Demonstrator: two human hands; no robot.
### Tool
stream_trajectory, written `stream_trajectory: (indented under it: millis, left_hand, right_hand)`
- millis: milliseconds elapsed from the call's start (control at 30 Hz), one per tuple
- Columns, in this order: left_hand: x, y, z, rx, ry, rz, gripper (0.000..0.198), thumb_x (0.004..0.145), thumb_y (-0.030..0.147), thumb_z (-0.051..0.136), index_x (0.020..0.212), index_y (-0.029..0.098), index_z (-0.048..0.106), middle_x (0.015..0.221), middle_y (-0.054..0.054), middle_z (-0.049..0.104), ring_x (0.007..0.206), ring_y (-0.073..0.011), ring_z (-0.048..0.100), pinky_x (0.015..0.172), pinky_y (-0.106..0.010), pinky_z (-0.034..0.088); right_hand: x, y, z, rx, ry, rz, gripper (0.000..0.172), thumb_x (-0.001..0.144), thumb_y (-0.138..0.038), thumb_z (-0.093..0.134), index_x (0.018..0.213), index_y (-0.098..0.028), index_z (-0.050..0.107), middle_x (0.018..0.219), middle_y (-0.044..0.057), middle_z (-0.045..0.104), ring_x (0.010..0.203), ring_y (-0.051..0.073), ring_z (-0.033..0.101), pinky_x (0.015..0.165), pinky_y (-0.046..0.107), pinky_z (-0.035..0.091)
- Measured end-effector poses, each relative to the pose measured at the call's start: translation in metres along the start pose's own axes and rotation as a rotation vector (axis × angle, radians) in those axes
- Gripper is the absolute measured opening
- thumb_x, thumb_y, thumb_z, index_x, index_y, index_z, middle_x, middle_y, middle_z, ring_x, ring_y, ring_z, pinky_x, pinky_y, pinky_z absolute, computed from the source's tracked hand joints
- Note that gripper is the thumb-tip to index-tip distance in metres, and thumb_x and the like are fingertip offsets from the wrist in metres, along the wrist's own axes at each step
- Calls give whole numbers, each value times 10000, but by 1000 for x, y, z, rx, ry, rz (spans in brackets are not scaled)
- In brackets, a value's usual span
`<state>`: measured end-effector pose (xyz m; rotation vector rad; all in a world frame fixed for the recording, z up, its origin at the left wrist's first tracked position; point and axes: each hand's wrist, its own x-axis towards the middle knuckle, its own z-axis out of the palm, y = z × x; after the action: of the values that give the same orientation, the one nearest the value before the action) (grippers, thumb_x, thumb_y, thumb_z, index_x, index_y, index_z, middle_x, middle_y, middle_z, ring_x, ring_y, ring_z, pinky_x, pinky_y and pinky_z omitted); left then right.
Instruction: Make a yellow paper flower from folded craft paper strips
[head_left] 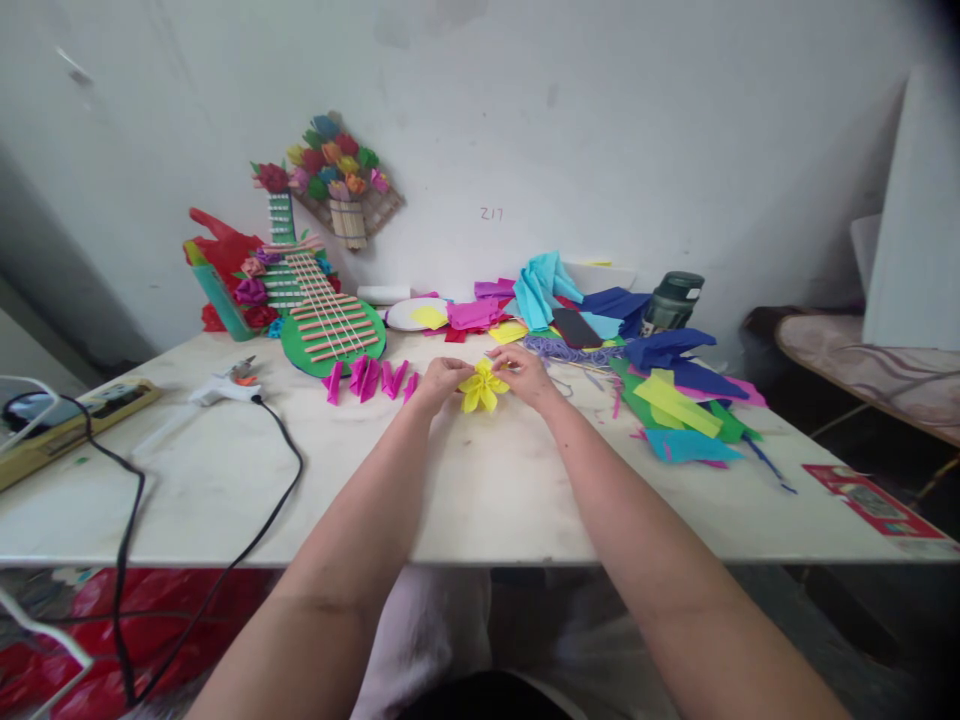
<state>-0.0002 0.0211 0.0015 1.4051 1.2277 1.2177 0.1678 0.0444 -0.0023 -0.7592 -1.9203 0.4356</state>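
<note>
Just above the middle of the white table, a yellow paper flower [484, 388] with several pointed petals is held between my two hands. My left hand [444, 380] pinches its left side, thumb and fingers pressed together. On the other side, my right hand [521, 372] grips the upper right petals with closed fingertips. Several folded magenta paper pieces [365, 378] lie in a row left of my left hand. Behind them a green paper guitar [330, 325] with pink strips and white strings leans against the wall.
A glue gun [229, 386] with a black cord and a yellow power strip [112, 400] lie left. Coloured crepe paper [675, 400], a dark phone [576, 327] and a dark green bottle [675, 298] occupy the right. A paper flower bouquet [337, 165] leans behind.
</note>
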Motion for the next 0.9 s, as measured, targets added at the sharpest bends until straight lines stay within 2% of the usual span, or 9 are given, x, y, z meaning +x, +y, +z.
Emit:
stream_trajectory:
  millis: [167, 300, 367, 500, 633, 900]
  left_hand:
    - [-1, 0, 1, 2, 40, 15, 200, 553, 239, 611, 675, 86, 652, 539, -19, 583, 504, -103, 521, 522, -228, 424]
    - [-1, 1, 2, 22, 71, 39, 215, 550, 249, 609, 680, 85, 656, 542, -20, 586, 506, -102, 515, 520, -222, 414]
    - [0, 1, 2, 48, 85, 49, 226, 551, 259, 604, 688, 88, 659, 543, -19, 588, 507, -103, 512, 519, -220, 409]
    - [4, -3, 1, 161, 125, 93, 243, 563, 278, 590, 708, 98, 669, 584, -29, 613, 539, -116, 527, 531, -220, 401]
    - [7, -7, 1, 311, 152, 147, 252, 590, 303, 570, 725, 124, 684, 636, -45, 641, 597, -145, 555, 544, -225, 396]
    - [1, -1, 7, 500, 177, 195, 239, 611, 292, 550, 740, 161, 704, 653, -52, 657, 620, -168, 562, 550, -232, 380]
  right_hand:
    - [1, -3, 1, -53, 77, 29, 113, 669, -184, 539, 774, -174, 580, 1003, 57, 580, 742, 120, 550, 650, 265, 442]
    - [1, -6, 0, -161, 123, -23, 45, 664, -208, 568, 677, -183, 603, 942, 54, 597, 874, 156, 539, 687, 270, 432]
    - [1, -8, 0, -238, 127, -16, 58, 662, -225, 579, 640, -191, 621, 871, 46, 609, 856, 159, 542, 682, 265, 424]
    - [0, -13, 1, -376, 106, 93, 116, 679, -273, 573, 657, -208, 666, 727, 25, 630, 709, 146, 560, 621, 253, 402]
    - [-1, -16, 2, -393, 64, 244, 154, 668, -338, 582, 701, -235, 692, 724, 8, 674, 662, 149, 580, 569, 243, 390]
    - [-1, -18, 2, -447, 42, 312, 157, 663, -328, 571, 719, -250, 696, 704, 3, 687, 644, 158, 593, 545, 241, 380]
